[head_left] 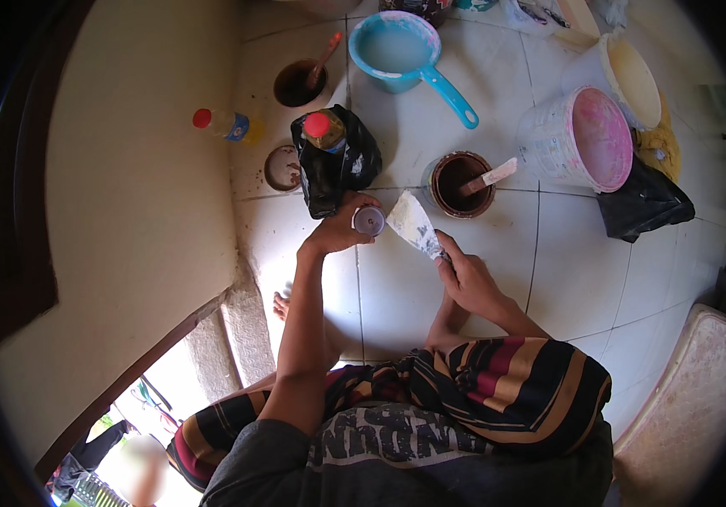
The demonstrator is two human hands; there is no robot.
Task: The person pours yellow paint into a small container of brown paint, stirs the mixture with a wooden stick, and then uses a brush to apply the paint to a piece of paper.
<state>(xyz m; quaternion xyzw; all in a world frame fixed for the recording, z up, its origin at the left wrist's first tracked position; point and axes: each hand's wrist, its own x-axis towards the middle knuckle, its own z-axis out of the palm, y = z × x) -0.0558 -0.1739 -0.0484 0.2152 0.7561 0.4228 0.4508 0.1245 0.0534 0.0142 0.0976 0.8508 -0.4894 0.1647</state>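
Note:
In my left hand (342,226) is a small round container (369,220), its circular end facing up; the fingers wrap round its side. My right hand (471,279) grips a putty knife (414,222) by the handle. Its broad blade, smeared white, points up and left, with a corner close beside the container. Just beyond my left hand stands a bottle with a red cap (318,125), partly wrapped in a black plastic bag (354,165). An open can of dark brown paint (456,203) with a stick (490,176) in it stands beyond the putty knife.
A blue dipper (446,89) holds cloudy liquid. Left of it are a brown pot (295,89) with a brush, a lid (278,169) and a bottle (232,125) by the wall. At right stand a pink-stained bucket (562,139), a cream bucket (633,80) and a black bag (644,203).

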